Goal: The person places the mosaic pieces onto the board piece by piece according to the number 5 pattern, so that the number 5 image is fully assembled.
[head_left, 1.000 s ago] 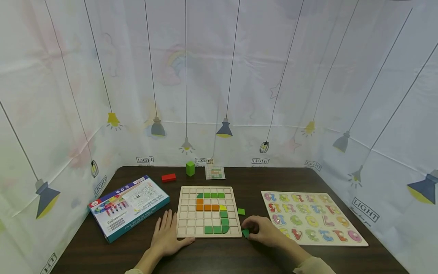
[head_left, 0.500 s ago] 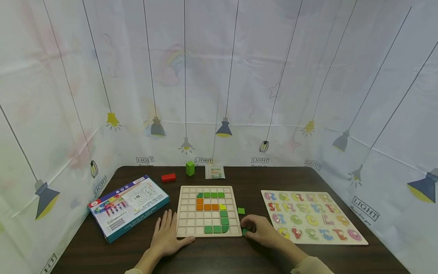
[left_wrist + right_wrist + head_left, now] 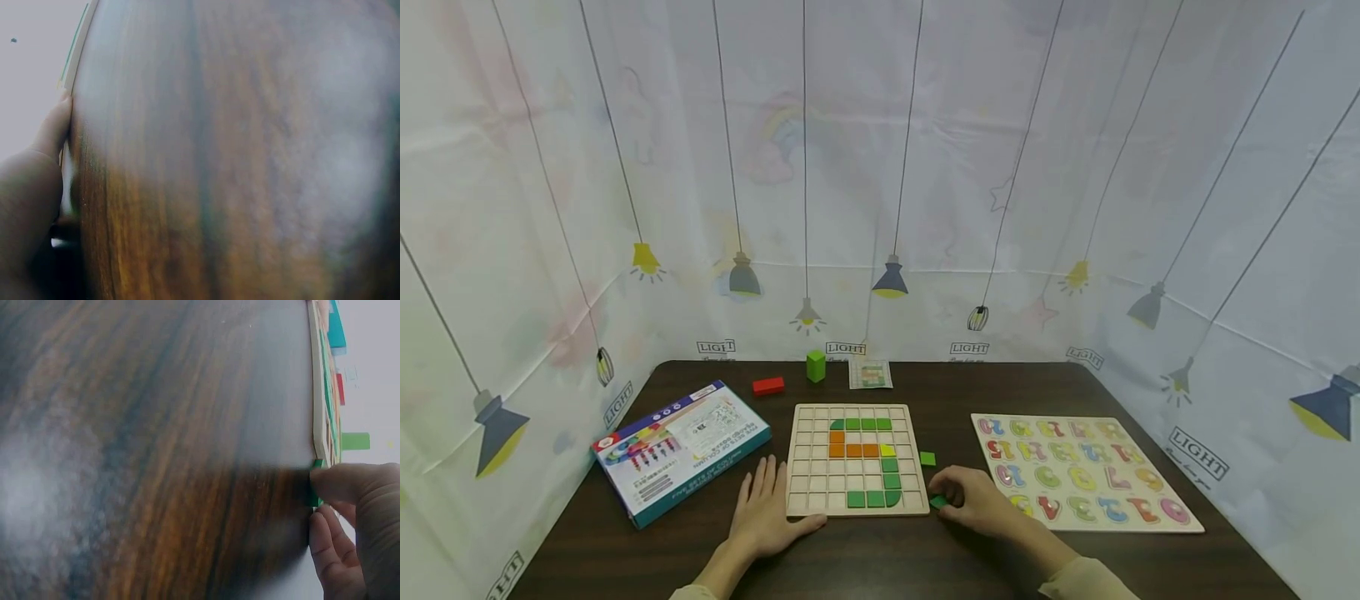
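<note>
My left hand (image 3: pixel 762 510) lies flat on the table with fingers spread, its thumb against the near left corner of the wooden grid board (image 3: pixel 809 486). Green, orange and yellow tiles sit in some of the board's squares. Just off the board's near right corner, my right hand (image 3: pixel 976 502) pinches a dark green tile (image 3: pixel 937 502) low over the table. In the right wrist view the thumb covers part of that green tile (image 3: pixel 317 464), close to the board's edge. A light green tile (image 3: pixel 928 459) lies beside the board, beyond the right hand.
A puzzle board (image 3: pixel 1090 492) with letters and numbers lies to the right. A white and teal box (image 3: pixel 681 450) stands at the left. Toward the back are a red block (image 3: pixel 768 386), an upright green block (image 3: pixel 816 367) and a small pattern card (image 3: pixel 871 375).
My left hand stays in place. The right hand's fingers shift slightly around the dark green tile, which turns a little at the board's corner. The whole view drifts slightly.
</note>
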Available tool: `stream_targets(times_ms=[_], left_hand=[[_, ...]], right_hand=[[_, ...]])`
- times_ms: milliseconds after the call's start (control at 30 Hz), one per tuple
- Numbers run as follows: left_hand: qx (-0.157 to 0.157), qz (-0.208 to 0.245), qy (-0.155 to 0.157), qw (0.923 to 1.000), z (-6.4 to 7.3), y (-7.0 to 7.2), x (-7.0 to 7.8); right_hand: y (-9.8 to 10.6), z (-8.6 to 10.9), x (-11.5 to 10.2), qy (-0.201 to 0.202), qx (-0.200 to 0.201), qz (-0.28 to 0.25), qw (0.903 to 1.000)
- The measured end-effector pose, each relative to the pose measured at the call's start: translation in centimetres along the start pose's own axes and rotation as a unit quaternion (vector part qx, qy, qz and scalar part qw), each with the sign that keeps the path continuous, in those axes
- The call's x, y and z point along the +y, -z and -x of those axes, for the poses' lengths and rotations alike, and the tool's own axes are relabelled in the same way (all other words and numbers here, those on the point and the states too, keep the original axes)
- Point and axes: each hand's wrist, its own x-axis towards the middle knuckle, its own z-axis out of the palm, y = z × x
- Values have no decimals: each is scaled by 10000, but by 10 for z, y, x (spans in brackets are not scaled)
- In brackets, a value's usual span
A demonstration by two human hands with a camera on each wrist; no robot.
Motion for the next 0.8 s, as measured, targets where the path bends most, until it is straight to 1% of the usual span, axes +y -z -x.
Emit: stream_targets(times_ms=[133,233,400,567,633,800], left_hand=[[22,-28,-1,10000,-1,-1,-2],[-16,-81,18,10000,0,-2,-3],[-54,-1,17,10000,1,-1,-1],[-37,26,18,10000,2,2,2],[-25,19,24,10000,2,2,3],[-14,-30,22,10000,1,1,2]], right_hand=[[1,0,-1,-49,-116,-87,9999],[1,0,-1,-130,-89,-59,9999],[-2,-2,-4,-242,247,59,9994],[-6,-11,-14,-350,525,-73,9980],[-9,-16,-20,-319,591,-112,9977],[-19,-29,-34,-96,740,-185,9970]])
